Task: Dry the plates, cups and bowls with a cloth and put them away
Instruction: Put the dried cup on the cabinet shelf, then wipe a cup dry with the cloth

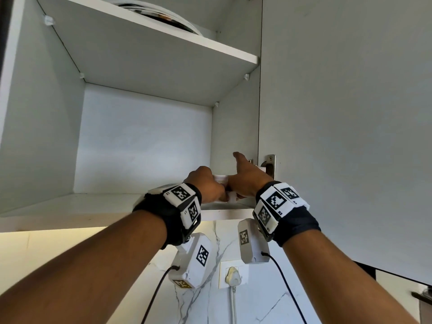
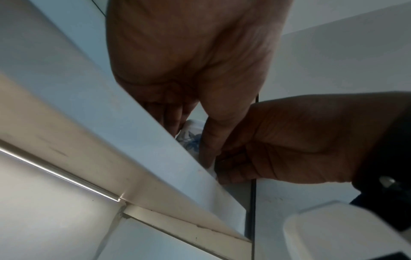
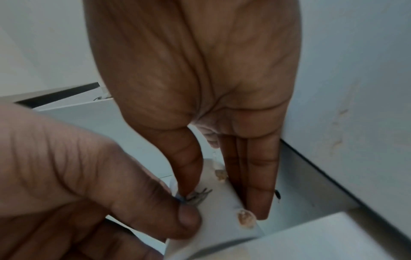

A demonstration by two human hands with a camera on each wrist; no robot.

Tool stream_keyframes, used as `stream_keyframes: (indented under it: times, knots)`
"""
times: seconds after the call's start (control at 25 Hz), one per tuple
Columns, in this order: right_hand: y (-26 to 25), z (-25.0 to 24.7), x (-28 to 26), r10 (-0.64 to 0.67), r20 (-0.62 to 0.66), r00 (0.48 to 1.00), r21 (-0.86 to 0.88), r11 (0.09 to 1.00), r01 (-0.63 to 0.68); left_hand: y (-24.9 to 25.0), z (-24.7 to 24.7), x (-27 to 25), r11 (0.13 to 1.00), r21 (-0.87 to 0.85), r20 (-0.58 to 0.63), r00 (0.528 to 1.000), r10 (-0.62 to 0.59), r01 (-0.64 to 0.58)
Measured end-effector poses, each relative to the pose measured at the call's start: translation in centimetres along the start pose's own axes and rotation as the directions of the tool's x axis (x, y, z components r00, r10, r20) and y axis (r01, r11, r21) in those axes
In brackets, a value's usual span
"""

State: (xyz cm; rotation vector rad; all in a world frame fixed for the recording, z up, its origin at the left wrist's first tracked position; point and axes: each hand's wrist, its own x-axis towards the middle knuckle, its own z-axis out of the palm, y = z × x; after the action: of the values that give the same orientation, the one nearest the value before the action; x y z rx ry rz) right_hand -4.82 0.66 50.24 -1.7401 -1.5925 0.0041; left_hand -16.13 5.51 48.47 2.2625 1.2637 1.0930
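A white cup point(image 1: 221, 177) with a blue flower print point(image 2: 192, 139) sits at the front right corner of the lower cupboard shelf point(image 1: 70, 206). Both hands are on it. My left hand point(image 1: 210, 187) pinches it from the left, thumb pressed to its side point(image 3: 220, 202). My right hand point(image 1: 244, 181) holds it from the right, thumb on one face and straight fingers point(image 3: 258, 184) down the other, close to the cupboard's side wall. The shelf edge hides most of the cup in the left wrist view.
A stack of plates point(image 1: 163, 17) lies on the upper shelf. The open cupboard door point(image 1: 350, 113) stands at the right, with its hinge point(image 1: 270, 164) beside my right hand. Below, a wall socket with a plug point(image 1: 233, 277) is set in the marble wall.
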Motion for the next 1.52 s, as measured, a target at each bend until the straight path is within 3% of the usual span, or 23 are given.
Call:
stream_keyframes:
  times: [0.36,0.48,0.56,0.64,0.72,0.8,0.84,0.92,1.08,1.16,1.28,1.36,1.4,1.52]
  knots:
    - [0.2,1.2,-1.8,0.027,-0.124,0.992,-0.046,0.998,-0.033,-0.8,1.1,0.4,0.999,-0.037,0.028,1.0,0.011,-0.01]
    - [0.5,2.5,-2.7,-0.052,-0.337,0.94,-0.053,0.998,0.037,-1.3,0.6,-0.8,0.988,-0.13,-0.122,0.99,0.072,-0.088]
    - [1.4,3.5,-3.9,-0.106,-0.5,0.859,-0.055,0.994,0.091,-1.6,0.3,-1.9,0.954,-0.154,-0.301,0.932,0.202,-0.256]
    - [2.9,5.0,-5.6,-0.123,-0.56,0.819,-0.006,0.99,0.144,-2.3,0.4,-3.3,0.9,-0.101,-0.431,0.834,0.346,-0.425]
    - [4.2,6.7,-7.5,-0.164,-0.578,0.799,0.01,0.978,0.208,-3.5,1.1,-5.3,0.846,0.052,-0.497,0.721,0.483,-0.531]
    - [5.2,9.0,-9.9,-0.211,-0.576,0.79,-0.009,0.968,0.252,-5.3,2.6,-8.4,0.788,0.23,-0.479,0.638,0.602,-0.571]
    - [5.4,9.9,-11.0,-0.233,-0.582,0.779,-0.016,0.961,0.275,-6.2,3.4,-9.9,0.76,0.278,-0.458,0.615,0.642,-0.587]
    - [6.2,13.1,-14.7,-0.226,-0.587,0.778,0.018,0.956,0.292,-9.1,5.2,-14.1,0.766,0.251,-0.395,0.66,0.639,-0.592]
    - [8.2,20.9,-25.4,-0.105,-0.58,0.808,0.177,0.952,0.251,-17.2,9.2,-25.5,0.884,0.043,-0.248,0.852,0.461,-0.466]
    - [9.4,24.8,-30.9,-0.026,-0.53,0.848,0.242,0.953,0.181,-21.4,10.8,-31.8,0.95,-0.07,-0.158,0.944,0.29,-0.304]
    - [11.0,30.1,-38.1,0.098,-0.337,0.936,0.28,0.96,0.0,-27.9,13.4,-40.6,0.988,-0.15,-0.017,1.0,0.022,-0.025]
    - [11.8,33.1,-42.3,0.189,-0.161,0.969,0.251,0.957,-0.145,-30.8,15.0,-46.0,0.968,-0.143,0.102,0.976,-0.192,0.205]
    - [11.8,34.3,-44.1,0.231,-0.088,0.969,0.248,0.947,-0.203,-31.8,15.4,-48.3,0.928,-0.129,0.158,0.931,-0.328,0.349]
    - [11.1,37.8,-48.3,0.255,0.098,0.962,0.223,0.936,-0.271,-33.8,16.5,-53.2,0.731,-0.108,0.282,0.726,-0.627,0.673]
